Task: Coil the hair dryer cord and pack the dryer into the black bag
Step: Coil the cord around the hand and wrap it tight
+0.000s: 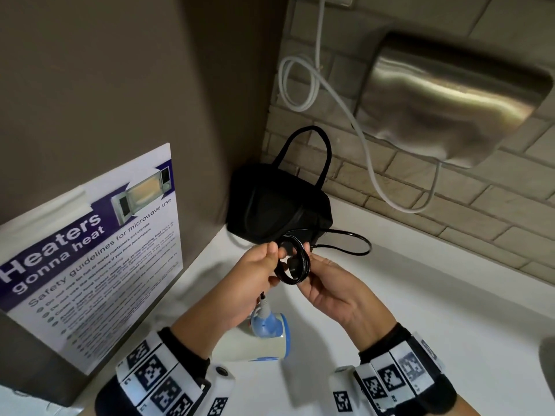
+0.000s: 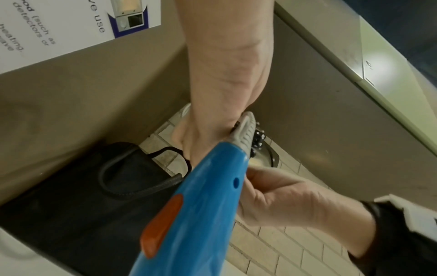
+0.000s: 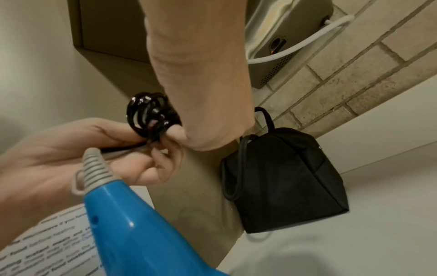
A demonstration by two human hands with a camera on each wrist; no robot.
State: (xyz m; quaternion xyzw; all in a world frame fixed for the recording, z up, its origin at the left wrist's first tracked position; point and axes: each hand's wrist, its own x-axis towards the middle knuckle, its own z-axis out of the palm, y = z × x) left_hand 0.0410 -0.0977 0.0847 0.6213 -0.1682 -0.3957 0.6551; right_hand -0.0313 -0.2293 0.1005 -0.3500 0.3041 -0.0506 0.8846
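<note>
Both hands hold a small coil of glossy black cord (image 1: pixel 295 265) above the white counter (image 1: pixel 435 301). My left hand (image 1: pixel 274 255) pinches the coil's left side, and its lower fingers curl round the cord (image 3: pixel 151 144). From the right, my right hand (image 1: pixel 309 259) grips the coil, thumb tip against the loops (image 3: pixel 176 132). Below the left hand the cord runs into the grey strain relief of the blue and white hair dryer (image 1: pixel 264 331); its blue handle (image 2: pixel 189 214) points up at the hands. A loose cord loop (image 1: pixel 357 244) lies beside the black bag (image 1: pixel 276 205) in the corner.
A steel hand dryer (image 1: pixel 450 94) with a white cable (image 1: pixel 300 85) hangs on the brick wall above the counter. A brown panel on the left carries a microwave safety poster (image 1: pixel 90 250). The bag's handle (image 1: pixel 306 151) stands up against the wall.
</note>
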